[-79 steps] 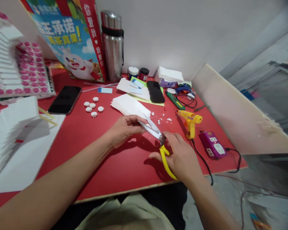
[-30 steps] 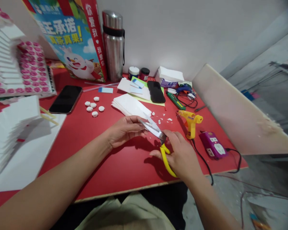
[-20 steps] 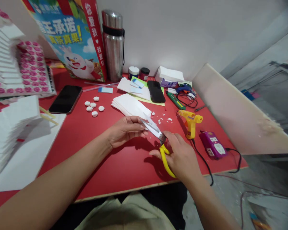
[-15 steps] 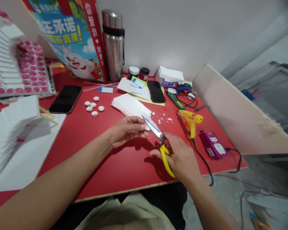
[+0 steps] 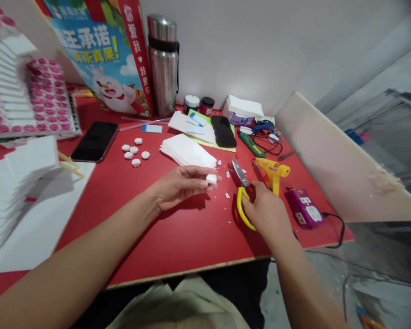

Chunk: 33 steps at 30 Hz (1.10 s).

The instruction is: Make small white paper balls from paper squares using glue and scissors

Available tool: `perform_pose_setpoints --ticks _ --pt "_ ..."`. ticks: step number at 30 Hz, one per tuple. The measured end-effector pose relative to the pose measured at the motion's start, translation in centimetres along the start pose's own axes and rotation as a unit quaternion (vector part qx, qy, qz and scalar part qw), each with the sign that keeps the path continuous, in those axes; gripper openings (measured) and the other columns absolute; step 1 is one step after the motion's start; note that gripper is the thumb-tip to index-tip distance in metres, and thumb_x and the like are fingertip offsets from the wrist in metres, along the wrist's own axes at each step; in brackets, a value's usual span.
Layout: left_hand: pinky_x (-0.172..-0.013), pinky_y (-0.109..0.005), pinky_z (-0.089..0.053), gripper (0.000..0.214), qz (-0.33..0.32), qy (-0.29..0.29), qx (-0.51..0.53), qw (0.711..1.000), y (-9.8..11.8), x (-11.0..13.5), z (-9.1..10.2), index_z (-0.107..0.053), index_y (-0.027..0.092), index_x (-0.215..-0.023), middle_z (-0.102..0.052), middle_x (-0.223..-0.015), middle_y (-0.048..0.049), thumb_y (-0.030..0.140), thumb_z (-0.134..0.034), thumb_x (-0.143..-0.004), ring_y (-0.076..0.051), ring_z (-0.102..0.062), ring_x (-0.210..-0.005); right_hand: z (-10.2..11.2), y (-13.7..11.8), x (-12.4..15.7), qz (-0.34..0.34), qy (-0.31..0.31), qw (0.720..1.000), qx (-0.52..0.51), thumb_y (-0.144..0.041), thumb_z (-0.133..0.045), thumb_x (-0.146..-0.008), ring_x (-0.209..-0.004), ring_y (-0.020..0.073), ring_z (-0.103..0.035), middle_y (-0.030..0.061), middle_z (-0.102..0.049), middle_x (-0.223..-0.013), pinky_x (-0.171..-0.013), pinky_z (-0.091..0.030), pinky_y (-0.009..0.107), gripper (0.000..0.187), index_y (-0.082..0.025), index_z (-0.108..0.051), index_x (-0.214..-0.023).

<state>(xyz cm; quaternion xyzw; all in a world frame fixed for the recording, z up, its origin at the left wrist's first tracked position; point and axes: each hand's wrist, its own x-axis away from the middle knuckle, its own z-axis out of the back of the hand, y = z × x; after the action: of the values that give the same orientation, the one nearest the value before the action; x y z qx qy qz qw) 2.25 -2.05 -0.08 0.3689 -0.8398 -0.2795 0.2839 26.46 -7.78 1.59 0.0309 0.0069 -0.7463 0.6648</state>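
Note:
Between the thumb and fingers of my left hand (image 5: pixel 180 186) is a small rounded white paper piece (image 5: pixel 211 179). My right hand (image 5: pixel 267 208) grips a pair of scissors (image 5: pixel 243 194) with yellow handles, the metal blades pointing away from me, low over the table. Small white paper scraps (image 5: pixel 227 195) lie between the two hands. Just beyond my left hand rests a stack of folded white paper (image 5: pixel 187 151). Several similar small white paper pieces (image 5: pixel 134 150) sit in a group to the left of that stack.
On the red table (image 5: pixel 150 246) stand a steel flask (image 5: pixel 162 68) and a printed box (image 5: pixel 113 59). A yellow glue gun (image 5: pixel 276 171) and purple power adapter (image 5: pixel 304 208) are at the right. Phones (image 5: pixel 95 141), a green cutter (image 5: pixel 251 144) and a fanned white paper model (image 5: pixel 20 187) lie around.
My right hand has moved the scissors right, away from the white paper piece, and lowered them towards the table. My left hand stays in place, with the piece now in plain view.

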Motion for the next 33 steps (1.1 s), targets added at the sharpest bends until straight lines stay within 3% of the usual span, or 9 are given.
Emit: perform_pose_setpoints --ticks 4,9,11,13,15,17,21,27,33 --pt "-0.100 -0.037 -0.057 0.033 -0.027 0.017 -0.006 0.999 -0.1 -0.2 0.0 -0.083 0.012 -0.097 -0.081 -0.102 -0.0131 0.017 -0.093 -0.066 -0.022 -0.077 -0.095 -0.6 -0.5 -0.8 0.033 0.037 0.998 0.048 -0.034 -0.055 -0.097 -0.066 0.0287 -0.069 0.0178 -0.073 -0.084 -0.053 -0.040 0.033 0.030 -0.010 -0.066 -0.111" --pt "-0.075 -0.035 -0.060 0.043 -0.060 0.055 -0.104 0.991 0.0 -0.1 0.1 -0.082 0.017 -0.103 -0.078 -0.084 -0.0067 0.024 -0.095 -0.063 -0.018 -0.073 -0.074 1.1 -0.9 -1.5 0.092 0.041 0.991 0.092 -0.036 -0.061 -0.094 -0.074 0.0328 -0.070 0.0215 -0.070 -0.090 -0.060 -0.047 0.037 0.028 -0.012 -0.071 -0.104" --pt "-0.068 -0.035 -0.059 0.047 -0.089 0.070 -0.161 0.980 0.1 0.1 0.0 -0.080 0.018 -0.109 -0.075 -0.080 -0.0049 0.026 -0.094 -0.065 -0.019 -0.071 -0.070 2.4 -1.5 -1.7 0.108 0.047 0.992 0.049 -0.033 -0.062 -0.094 -0.082 0.0347 -0.070 0.0218 -0.070 -0.096 -0.067 -0.050 0.040 0.027 -0.011 -0.072 -0.107" --pt "-0.067 -0.034 -0.057 0.041 -0.142 0.088 -0.221 0.961 0.4 0.1 -0.1 -0.079 0.017 -0.106 -0.073 -0.079 -0.0048 0.026 -0.091 -0.068 -0.019 -0.069 -0.071 3.5 -2.6 -2.1 0.134 0.074 0.986 -0.065 -0.031 -0.060 -0.096 -0.084 0.0315 -0.071 0.0181 -0.073 -0.098 -0.074 -0.053 0.042 0.027 -0.013 -0.072 -0.112" --pt "-0.070 -0.032 -0.055 0.029 -0.203 0.108 -0.281 0.932 0.7 0.1 -0.1 -0.080 0.015 -0.097 -0.073 -0.084 -0.0065 0.024 -0.089 -0.070 -0.019 -0.068 -0.075 3.9 -4.1 -2.7 0.172 0.066 0.954 -0.238 -0.030 -0.059 -0.097 -0.084 0.0256 -0.073 0.0120 -0.076 -0.098 -0.078 -0.055 0.039 0.026 -0.017 -0.072 -0.116" --pt "-0.077 -0.032 -0.054 0.020 -0.255 0.122 -0.327 0.902 0.9 0.0 0.0 -0.082 0.016 -0.091 -0.073 -0.092 -0.0083 0.021 -0.086 -0.071 -0.019 -0.067 -0.082 3.4 -5.7 -3.6 0.180 0.002 0.904 -0.387 -0.029 -0.064 -0.094 -0.082 0.0218 -0.074 0.0070 -0.078 -0.093 -0.077 -0.057 0.035 0.020 -0.020 -0.073 -0.110" --pt "-0.088 -0.032 -0.051 0.018 -0.288 0.145 -0.349 0.880 1.2 -0.4 0.7 -0.085 0.019 -0.093 -0.074 -0.097 -0.0088 0.019 -0.083 -0.075 -0.020 -0.067 -0.092 0.9 -8.1 -5.8 0.128 -0.064 0.830 -0.539 -0.027 -0.071 -0.086 -0.070 0.0166 -0.072 0.0016 -0.076 -0.082 -0.063 -0.055 0.028 0.019 -0.020 -0.068 -0.103" --pt "-0.089 -0.034 -0.053 0.031 -0.244 0.162 -0.252 0.922 0.9 -0.7 1.4 -0.082 0.016 -0.101 -0.078 -0.099 -0.0093 0.027 -0.088 -0.072 -0.021 -0.070 -0.093 -1.7 -8.6 -6.4 0.079 -0.118 0.736 -0.662 -0.043 -0.080 -0.077 -0.056 0.0119 -0.061 0.0003 -0.070 -0.077 -0.042 -0.047 0.022 0.035 -0.017 -0.066 -0.096" --pt "-0.081 -0.033 -0.057 0.038 -0.206 0.168 -0.191 0.945 0.6 -0.7 1.3 -0.082 0.014 -0.098 -0.079 -0.091 -0.0092 0.032 -0.094 -0.067 -0.019 -0.071 -0.082 -2.2 -8.5 -6.1 0.083 -0.101 0.715 -0.687 -0.041 -0.081 -0.077 -0.055 0.0089 -0.057 -0.0018 -0.068 -0.074 -0.047 -0.047 0.021 0.031 -0.018 -0.067 -0.093"
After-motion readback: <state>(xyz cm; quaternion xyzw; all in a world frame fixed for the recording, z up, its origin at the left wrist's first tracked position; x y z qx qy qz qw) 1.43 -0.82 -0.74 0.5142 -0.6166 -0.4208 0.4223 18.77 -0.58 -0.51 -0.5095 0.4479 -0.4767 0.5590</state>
